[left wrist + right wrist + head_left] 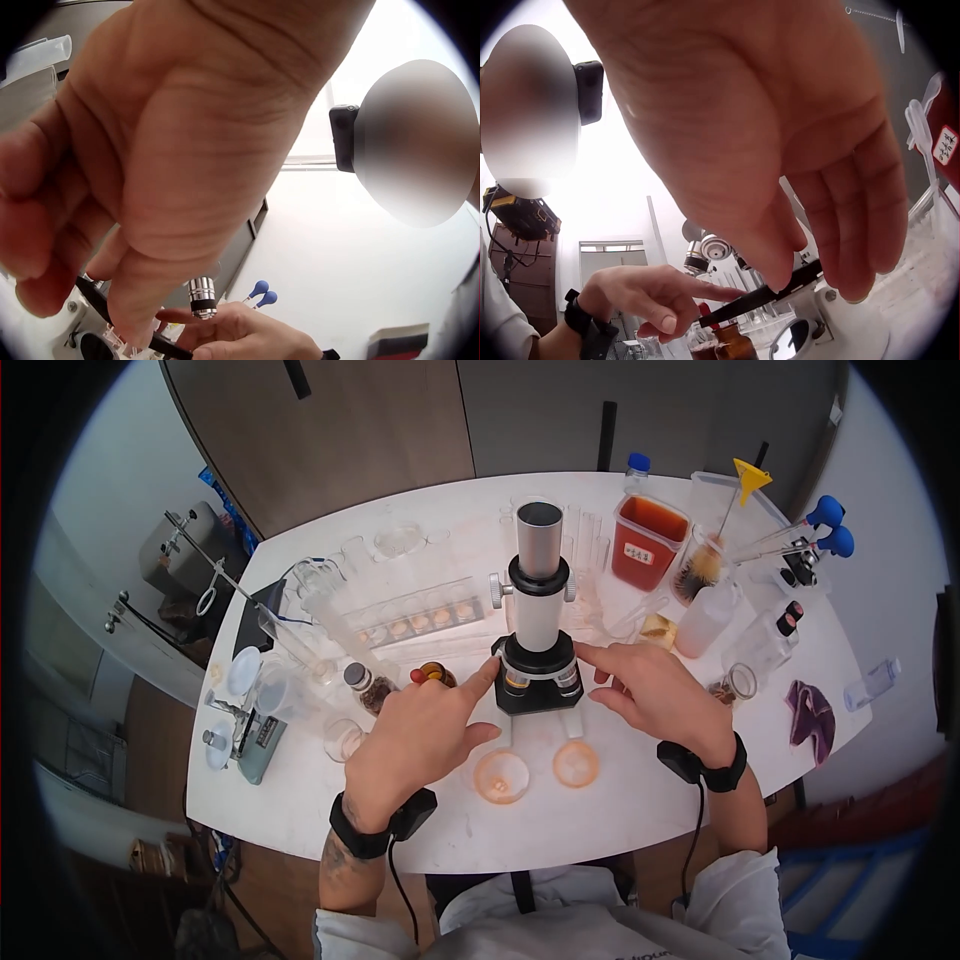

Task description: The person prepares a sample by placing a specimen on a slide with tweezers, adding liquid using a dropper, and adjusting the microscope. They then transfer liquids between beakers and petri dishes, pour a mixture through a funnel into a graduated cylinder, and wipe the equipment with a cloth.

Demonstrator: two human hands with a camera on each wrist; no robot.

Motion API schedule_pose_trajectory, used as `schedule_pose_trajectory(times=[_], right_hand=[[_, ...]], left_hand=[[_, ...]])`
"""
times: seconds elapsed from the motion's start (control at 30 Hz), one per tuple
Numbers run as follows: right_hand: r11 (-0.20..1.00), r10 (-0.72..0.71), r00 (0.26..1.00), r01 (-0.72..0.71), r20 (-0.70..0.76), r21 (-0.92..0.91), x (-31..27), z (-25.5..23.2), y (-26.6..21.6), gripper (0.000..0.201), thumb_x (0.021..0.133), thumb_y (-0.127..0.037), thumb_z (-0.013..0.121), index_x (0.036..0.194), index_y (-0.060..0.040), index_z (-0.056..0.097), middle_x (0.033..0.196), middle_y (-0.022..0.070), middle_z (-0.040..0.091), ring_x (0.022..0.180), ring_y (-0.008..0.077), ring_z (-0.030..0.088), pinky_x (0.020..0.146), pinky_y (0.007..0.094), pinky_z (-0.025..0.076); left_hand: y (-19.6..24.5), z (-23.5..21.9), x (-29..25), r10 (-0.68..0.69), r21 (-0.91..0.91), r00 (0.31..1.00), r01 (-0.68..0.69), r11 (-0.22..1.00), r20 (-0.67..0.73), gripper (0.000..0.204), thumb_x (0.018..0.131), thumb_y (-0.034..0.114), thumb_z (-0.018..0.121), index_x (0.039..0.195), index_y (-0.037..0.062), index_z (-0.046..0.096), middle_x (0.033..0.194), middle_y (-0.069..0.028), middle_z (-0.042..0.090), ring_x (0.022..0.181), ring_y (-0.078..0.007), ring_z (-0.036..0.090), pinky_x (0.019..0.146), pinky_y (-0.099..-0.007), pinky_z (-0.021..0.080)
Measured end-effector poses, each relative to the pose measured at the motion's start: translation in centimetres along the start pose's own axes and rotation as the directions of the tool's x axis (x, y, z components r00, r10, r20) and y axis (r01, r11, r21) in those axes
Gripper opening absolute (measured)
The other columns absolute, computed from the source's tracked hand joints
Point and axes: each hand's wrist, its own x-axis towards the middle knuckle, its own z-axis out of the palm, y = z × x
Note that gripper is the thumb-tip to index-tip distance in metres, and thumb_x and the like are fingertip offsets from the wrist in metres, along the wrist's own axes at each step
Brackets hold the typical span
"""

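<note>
A silver-and-black microscope (538, 610) stands upright mid-table in the head view. My left hand (415, 730) reaches its left side, the straight index finger at the edge of the black stage (540, 698). On the other side, the extended index finger of my right hand (670, 695) is by the right edge. Neither hand grips anything. The left wrist view has my left hand (187, 127) large beside the stage, with an objective lens (202, 296) beyond. My right hand (780, 112) hangs over the dark stage bar (761, 301) in the right wrist view; exact fingertip contact is partly hidden.
Two round dishes (503, 801) lie in front of the microscope. Dark bottles (368, 688) and a balance (262, 745) are at left. A tube rack (425, 622) stands behind. At right are a red container (648, 545), a plastic bottle (705, 622) and a purple cloth (810, 720).
</note>
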Motion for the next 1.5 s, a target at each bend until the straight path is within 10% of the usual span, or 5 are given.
schedule_pose_trajectory(times=[0.53, 0.9, 1.1, 1.5], right_hand=[[0.996, 0.03, 0.999, -0.032, -0.019, -0.087, -1.9, 3.0, -0.3, 0.059, 0.089, -0.009, 0.07, 0.146, -0.0042, 0.053, 0.097, 0.0168, 0.068, 0.086, 0.0377, 0.07, 0.073, 0.0477, 0.056], [0.987, 0.013, 0.974, 0.024, -0.225, 0.162, -2.1, 3.9, -0.5, 0.041, 0.089, -0.012, 0.077, 0.126, -0.0016, 0.062, 0.094, 0.0161, 0.069, 0.08, 0.0335, 0.07, 0.069, 0.0408, 0.054], [0.96, 0.065, 0.975, -0.004, -0.21, 0.281, -1.5, 3.8, -0.8, 0.027, 0.089, -0.01, 0.077, 0.106, 0.0003, 0.059, 0.091, 0.0166, 0.071, 0.079, 0.0337, 0.07, 0.069, 0.0406, 0.053], [0.828, 0.213, 0.976, -0.208, 0.05, 0.52, -1.7, 3.3, -1.2, 0.028, 0.096, -0.004, 0.069, 0.118, 0.0024, 0.052, 0.083, 0.0129, 0.072, 0.076, 0.0197, 0.074, 0.062, 0.0318, 0.056]], left_hand=[[0.6, 1.4, -1.5, -0.037, 0.056, 0.999, 0.037, 0.998, 0.0, 0.078, 0.092, 0.039, 0.075, 0.159, 0.016, 0.041, 0.074, -0.0151, 0.071, 0.071, -0.0356, 0.072, 0.064, -0.0465, 0.056], [0.6, 3.7, -1.5, 0.066, -0.117, 0.929, -0.116, 0.986, -0.364, 0.041, 0.089, 0.029, 0.078, 0.124, 0.0095, 0.069, 0.077, -0.0127, 0.07, 0.069, -0.0341, 0.069, 0.061, -0.0435, 0.052], [0.6, 4.4, -0.1, 0.06, -0.203, 0.897, -0.164, 0.965, -0.438, 0.025, 0.087, 0.019, 0.08, 0.104, 0.0047, 0.068, 0.077, -0.0128, 0.07, 0.069, -0.0335, 0.068, 0.062, -0.0417, 0.051], [0.4, 4.6, -0.2, -0.019, -0.404, 0.939, -0.129, 0.906, -0.343, 0.027, 0.086, 0.012, 0.08, 0.106, 0.0017, 0.066, 0.068, -0.0096, 0.067, 0.062, -0.0239, 0.067, 0.059, -0.0361, 0.05]])
